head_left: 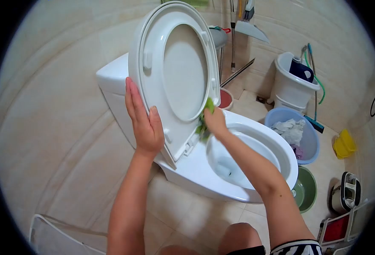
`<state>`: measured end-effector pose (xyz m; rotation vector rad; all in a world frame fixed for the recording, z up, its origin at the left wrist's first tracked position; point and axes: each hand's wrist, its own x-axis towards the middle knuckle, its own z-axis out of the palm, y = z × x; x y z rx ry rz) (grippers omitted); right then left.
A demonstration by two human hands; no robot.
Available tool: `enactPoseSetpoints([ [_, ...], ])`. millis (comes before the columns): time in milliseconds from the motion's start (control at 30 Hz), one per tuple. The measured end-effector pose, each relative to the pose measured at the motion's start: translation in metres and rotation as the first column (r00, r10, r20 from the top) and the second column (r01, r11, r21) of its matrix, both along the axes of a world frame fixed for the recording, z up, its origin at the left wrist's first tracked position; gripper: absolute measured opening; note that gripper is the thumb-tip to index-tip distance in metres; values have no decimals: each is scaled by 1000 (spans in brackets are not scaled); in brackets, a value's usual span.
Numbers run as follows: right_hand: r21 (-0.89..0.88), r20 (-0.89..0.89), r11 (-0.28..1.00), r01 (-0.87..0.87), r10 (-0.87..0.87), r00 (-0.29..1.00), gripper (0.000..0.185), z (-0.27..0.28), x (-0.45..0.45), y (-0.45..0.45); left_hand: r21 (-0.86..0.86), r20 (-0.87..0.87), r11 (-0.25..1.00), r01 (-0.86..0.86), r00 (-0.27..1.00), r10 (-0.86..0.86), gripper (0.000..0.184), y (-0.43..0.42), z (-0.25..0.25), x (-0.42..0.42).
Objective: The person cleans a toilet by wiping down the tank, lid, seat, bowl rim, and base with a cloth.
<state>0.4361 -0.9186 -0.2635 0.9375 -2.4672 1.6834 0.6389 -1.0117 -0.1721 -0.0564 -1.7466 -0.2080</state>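
Green cloth: the cloth [202, 126] is at the lower right edge of the raised seat [155, 87], a little above the hinge [191, 146], on the side toward the toilet bowl [262, 142].
Direction from fingers: it lies on the left side of the right hand [215, 121], in the narrow place between this hand and the seat.
Long axis of cloth: in the view it goes up and down, slightly slanted, about along the seat edge; the patch is blurred, so its exact folds I cannot tell.
Nearer hand: the right one, which touches the cloth; the left hand [146, 127] is apart from it, across the lower part of the seat.
Right fingers: they are bent and grasping the cloth, with the forearm passing over the bowl.
Left fingers: they are straight and grasp nothing; the hand is laid along the outer left edge of the seat and lid [185, 72].
Seat and lid: both stand up, leaning toward the tank [115, 78]; through the oval opening the lid is seen.
Floor beside bowl: a blue basin [312, 140] with clothes [290, 131] and a green basin [310, 191] stand to the right.
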Motion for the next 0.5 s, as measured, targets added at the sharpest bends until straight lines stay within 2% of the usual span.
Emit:
enactPoseSetpoints([
  [33,50,-72,997,-58,61,995,31,-6,18,5,8,-7,1000,6,1000,-6,60,0,0,0],
  [200,-11,-60,907,-421,420,906,33,16,132,41,29,-16,999,-12,1000,13,59,2,0,0],
  [267,-5,-51,860,-510,509,859,39,29,150,49,34,-20,999,-10,1000,11,59,4,1,-1],
  [300,-4,-50,859,-511,511,858,39,27,148,50,34,-23,999,-10,1000,11,59,4,1,0],
  [367,184,-221,859,-477,509,832,45,18,137,50,29,-24,999,-22,999,23,60,4,1,0],
  [400,184,-222,858,-480,512,830,45,15,133,51,23,-23,999,-32,999,32,60,4,1,0],
  [467,291,-381,889,-353,446,810,42,9,124,49,18,-22,999,-35,999,36,60,3,1,0],
  [500,346,-396,904,-251,383,834,37,3,107,40,17,-22,999,-36,999,37,60,3,1,0],
])
